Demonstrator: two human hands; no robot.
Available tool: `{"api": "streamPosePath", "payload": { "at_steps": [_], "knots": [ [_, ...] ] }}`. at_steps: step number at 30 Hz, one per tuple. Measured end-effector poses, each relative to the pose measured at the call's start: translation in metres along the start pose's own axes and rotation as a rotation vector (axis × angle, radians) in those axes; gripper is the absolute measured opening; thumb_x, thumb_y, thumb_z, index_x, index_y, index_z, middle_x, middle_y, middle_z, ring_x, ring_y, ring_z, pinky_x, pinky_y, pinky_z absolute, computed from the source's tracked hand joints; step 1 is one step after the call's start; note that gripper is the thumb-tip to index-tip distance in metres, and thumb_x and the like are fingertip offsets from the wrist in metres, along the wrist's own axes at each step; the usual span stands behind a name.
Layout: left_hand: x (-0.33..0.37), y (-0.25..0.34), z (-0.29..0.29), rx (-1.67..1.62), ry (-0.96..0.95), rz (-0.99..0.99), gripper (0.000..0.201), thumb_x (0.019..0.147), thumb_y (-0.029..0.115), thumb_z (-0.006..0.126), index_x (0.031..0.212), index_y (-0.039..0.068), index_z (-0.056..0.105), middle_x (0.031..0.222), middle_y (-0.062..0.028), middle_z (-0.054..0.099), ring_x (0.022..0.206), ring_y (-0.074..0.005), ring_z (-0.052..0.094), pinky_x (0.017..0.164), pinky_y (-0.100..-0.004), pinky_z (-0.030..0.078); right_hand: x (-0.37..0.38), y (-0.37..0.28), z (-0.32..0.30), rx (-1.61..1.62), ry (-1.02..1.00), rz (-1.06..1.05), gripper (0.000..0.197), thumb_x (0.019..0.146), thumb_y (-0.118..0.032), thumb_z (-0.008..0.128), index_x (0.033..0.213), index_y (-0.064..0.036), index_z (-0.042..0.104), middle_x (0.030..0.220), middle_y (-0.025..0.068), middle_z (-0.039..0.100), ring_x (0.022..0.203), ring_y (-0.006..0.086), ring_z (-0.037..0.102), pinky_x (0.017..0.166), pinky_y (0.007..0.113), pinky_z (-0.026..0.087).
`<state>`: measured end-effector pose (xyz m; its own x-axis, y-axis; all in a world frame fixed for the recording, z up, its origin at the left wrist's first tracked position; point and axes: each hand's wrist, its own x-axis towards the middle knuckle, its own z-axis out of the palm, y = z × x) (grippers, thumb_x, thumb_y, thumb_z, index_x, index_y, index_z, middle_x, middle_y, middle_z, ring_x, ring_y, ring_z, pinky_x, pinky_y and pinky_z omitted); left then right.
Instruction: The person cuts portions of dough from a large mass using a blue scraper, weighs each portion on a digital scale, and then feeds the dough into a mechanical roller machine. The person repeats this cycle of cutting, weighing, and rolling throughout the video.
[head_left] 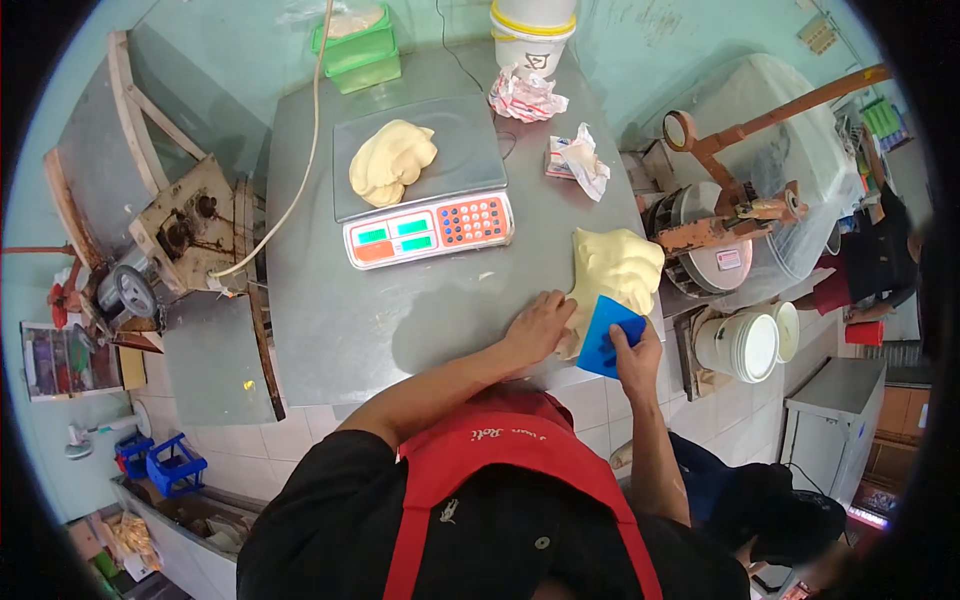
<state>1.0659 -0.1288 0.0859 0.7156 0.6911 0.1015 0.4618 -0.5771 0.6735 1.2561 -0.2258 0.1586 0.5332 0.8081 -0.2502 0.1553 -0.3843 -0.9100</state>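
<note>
A large lump of pale yellow dough [618,266] lies at the right edge of the steel table. My right hand [638,358] grips a blue dough scraper [606,338], which stands against the near end of the lump. At the dough's near left side is my left hand [540,326], fingers bent and closed on its edge; the fingertips are partly hidden. A second piece of dough [393,160] sits on the flat pan of a digital scale [430,228], farther off to the left.
Crumpled wrappers [528,97] lie toward the back of the table [330,320], near a white bucket [532,45] and green containers [362,60]. A cable [305,180] hangs at the left. Orange-brown machinery [715,225] stands right of the table; people are farther right.
</note>
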Motion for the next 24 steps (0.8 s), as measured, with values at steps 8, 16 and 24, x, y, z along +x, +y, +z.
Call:
{"api": "streamPosePath", "payload": {
  "at_steps": [8,16,24],
  "knots": [
    [-0.015,-0.022,0.010,-0.111,0.124,0.005,0.027,0.092,0.012,0.072,0.116,0.003,0.064,0.106,-0.0134,0.064,0.105,-0.0332,0.066,0.088,-0.0465,0.057,0.027,-0.014,0.022,-0.437,-0.062,-0.336,0.029,0.092,-0.018,0.078,0.103,0.0040,0.063,0.073,0.0226,0.067,0.066,0.0370,0.071,0.060,0.046,0.053],
    [-0.050,-0.042,-0.052,-0.240,0.440,-0.203,0.040,0.093,0.017,0.077,0.130,0.004,0.068,0.130,-0.0197,0.069,0.123,-0.0388,0.067,0.105,-0.0464,0.053,0.029,-0.044,0.060,-0.523,-0.198,-0.479,0.027,0.092,-0.021,0.079,0.095,0.0001,0.062,0.073,0.0242,0.067,0.067,0.0452,0.068,0.061,0.050,0.052],
    [-0.035,-0.158,-0.219,0.237,1.058,-0.223,0.038,0.092,0.004,0.071,0.127,-0.005,0.061,0.117,-0.0228,0.066,0.104,-0.0394,0.063,0.092,-0.0514,0.051,0.050,-0.166,0.219,-0.432,-0.304,-1.041,0.018,0.094,-0.021,0.077,0.096,-0.0050,0.070,0.083,0.0145,0.072,0.072,0.0374,0.070,0.064,0.045,0.055]
  ]
}}
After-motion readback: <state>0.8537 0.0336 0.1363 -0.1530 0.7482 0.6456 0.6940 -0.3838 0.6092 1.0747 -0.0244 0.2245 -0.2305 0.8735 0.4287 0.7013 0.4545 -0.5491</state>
